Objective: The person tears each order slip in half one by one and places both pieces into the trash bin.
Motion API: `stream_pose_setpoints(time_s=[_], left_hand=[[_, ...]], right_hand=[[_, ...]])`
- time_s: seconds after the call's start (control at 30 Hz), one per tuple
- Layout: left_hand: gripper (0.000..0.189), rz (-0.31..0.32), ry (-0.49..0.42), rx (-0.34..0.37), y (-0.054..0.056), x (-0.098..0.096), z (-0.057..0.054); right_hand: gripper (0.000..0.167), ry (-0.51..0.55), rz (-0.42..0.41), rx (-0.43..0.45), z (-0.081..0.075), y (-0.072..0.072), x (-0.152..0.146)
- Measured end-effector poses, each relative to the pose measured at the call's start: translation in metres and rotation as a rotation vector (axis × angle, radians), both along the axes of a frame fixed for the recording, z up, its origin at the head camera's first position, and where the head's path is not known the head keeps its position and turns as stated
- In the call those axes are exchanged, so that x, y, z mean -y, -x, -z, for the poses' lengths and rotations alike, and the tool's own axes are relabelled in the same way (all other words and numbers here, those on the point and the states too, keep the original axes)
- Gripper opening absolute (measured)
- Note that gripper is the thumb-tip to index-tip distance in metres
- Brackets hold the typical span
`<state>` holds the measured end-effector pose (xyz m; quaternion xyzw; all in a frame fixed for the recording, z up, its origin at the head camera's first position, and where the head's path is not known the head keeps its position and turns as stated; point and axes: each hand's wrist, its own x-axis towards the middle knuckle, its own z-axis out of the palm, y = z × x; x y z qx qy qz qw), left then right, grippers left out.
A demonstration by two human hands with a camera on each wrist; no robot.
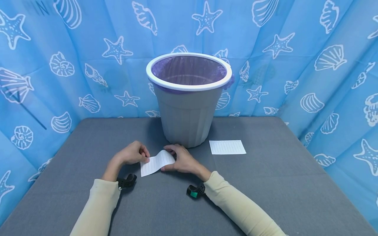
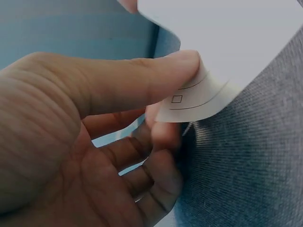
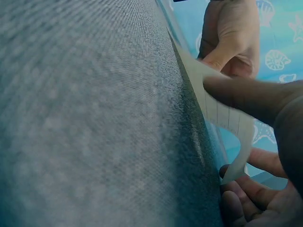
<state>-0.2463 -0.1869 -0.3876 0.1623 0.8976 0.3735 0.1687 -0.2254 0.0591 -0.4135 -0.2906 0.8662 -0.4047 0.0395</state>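
A white sheet of lined paper [image 1: 157, 163] lies low over the grey table in front of the bin, its right part bent upward. My left hand [image 1: 131, 154] pinches its left end between thumb and fingers; a small printed box shows beside the thumb in the left wrist view. Around the raised right end curls my right hand [image 1: 184, 160], thumb [image 3: 232, 94] near the lined face and fingers [image 3: 258, 194] at the bent edge. A second lined sheet [image 1: 227, 147] lies flat to the right, touched by neither hand.
A grey bin [image 1: 189, 114] with a white rim and purple liner stands at the back of the table [image 1: 265, 183], just beyond my right hand. Behind and beside the table hangs a blue curtain [image 1: 177, 29] with shells and starfish.
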Motion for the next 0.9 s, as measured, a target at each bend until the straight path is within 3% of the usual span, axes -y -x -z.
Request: stream_pose_setpoints(time_s=[0.17,0.37,0.67,0.9], left_hand=[[0.008,0.033,0.022,-0.003,0.0,-0.001,-0.003],[0.004,0.062,0.018,-0.006,-0.001,-0.002,-0.007],[0.005,0.129,-0.09,0.023,0.0,0.002,-0.007],[0.005,0.125,-0.218,0.09,0.003,0.01,0.002]], right_hand=[[0.079,-0.023,-0.002,0.039,-0.002,-0.002,-0.001],[0.076,-0.029,-0.017,0.107,-0.003,-0.003,-0.002],[0.03,0.114,-0.015,0.081,0.002,0.0,-0.002],[0.017,0.153,0.004,0.095,0.006,0.001,-0.002]])
